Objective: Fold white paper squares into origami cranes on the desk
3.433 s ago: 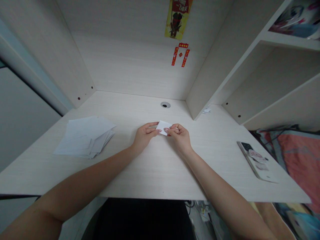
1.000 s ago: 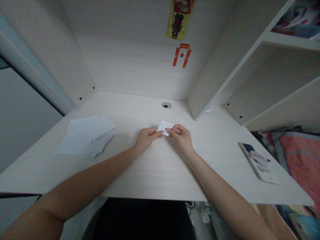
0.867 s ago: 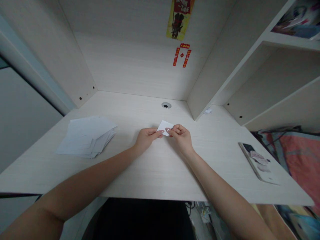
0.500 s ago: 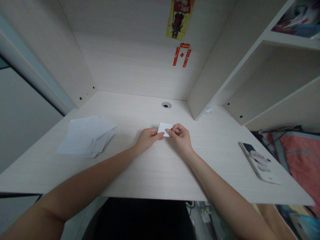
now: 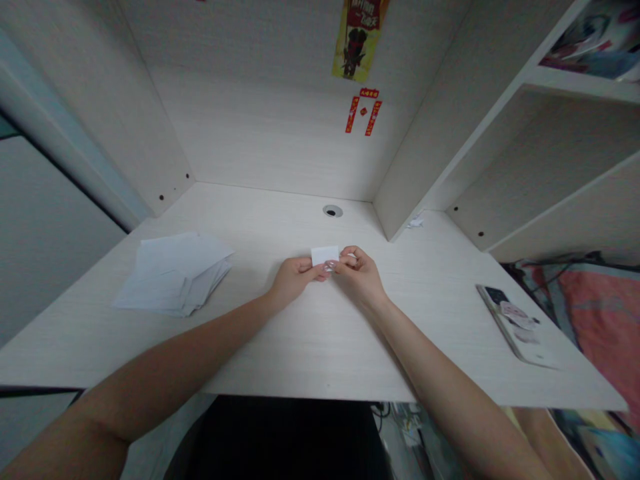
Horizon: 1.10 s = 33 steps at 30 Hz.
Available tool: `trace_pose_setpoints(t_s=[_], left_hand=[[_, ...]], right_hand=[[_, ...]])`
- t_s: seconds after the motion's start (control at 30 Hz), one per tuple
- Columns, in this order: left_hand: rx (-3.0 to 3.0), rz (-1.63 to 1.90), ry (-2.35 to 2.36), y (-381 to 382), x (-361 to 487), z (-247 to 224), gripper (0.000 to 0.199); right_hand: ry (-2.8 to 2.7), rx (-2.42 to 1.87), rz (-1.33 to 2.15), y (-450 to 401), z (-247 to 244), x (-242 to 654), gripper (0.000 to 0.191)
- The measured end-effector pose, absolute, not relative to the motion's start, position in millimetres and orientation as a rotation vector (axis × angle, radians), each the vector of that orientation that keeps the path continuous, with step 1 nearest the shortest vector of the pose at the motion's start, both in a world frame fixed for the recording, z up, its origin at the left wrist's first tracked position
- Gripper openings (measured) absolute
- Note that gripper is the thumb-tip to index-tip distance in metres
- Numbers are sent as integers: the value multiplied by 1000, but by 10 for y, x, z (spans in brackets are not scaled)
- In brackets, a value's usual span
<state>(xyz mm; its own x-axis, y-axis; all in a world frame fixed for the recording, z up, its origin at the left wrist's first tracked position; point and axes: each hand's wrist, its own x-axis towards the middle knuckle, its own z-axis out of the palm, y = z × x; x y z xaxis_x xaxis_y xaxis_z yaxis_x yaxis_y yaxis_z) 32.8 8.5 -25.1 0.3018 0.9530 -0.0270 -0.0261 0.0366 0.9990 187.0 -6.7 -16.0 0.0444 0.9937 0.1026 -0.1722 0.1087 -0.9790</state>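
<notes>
A small white piece of paper [image 5: 325, 254] is held between both hands over the middle of the desk. My left hand [image 5: 299, 277] pinches its lower left part, thumb on top. From the other side, my right hand [image 5: 361, 273] grips the lower right part, its thumb tip beside the left thumb. The fingers behind the paper are hidden. To the left, a loose pile of white paper sheets [image 5: 173, 273] lies on the desk.
A phone [image 5: 515, 323] lies on the desk [image 5: 300, 360] at the right. Behind the hands is a round cable hole [image 5: 333, 211]. An upright divider [image 5: 425, 140] stands at the back right. Red and pink fabric [image 5: 600, 313] sits beyond the desk's right edge.
The small paper has shifted slightly left and now lies straighter. My right thumb has moved left, up against the left thumb.
</notes>
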Motion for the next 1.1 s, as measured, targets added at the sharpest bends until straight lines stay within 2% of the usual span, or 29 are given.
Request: trace_pose_setpoints(t_s=[0.7,1.1], left_hand=[[1217,941,928,72,359,-192,22],[1278,954,940,74,336,-228,25]], right_hand=[[-1106,-1055,946,-91,-156,1842,28],[-1119,-1089,994,-93,-136,1848,30]])
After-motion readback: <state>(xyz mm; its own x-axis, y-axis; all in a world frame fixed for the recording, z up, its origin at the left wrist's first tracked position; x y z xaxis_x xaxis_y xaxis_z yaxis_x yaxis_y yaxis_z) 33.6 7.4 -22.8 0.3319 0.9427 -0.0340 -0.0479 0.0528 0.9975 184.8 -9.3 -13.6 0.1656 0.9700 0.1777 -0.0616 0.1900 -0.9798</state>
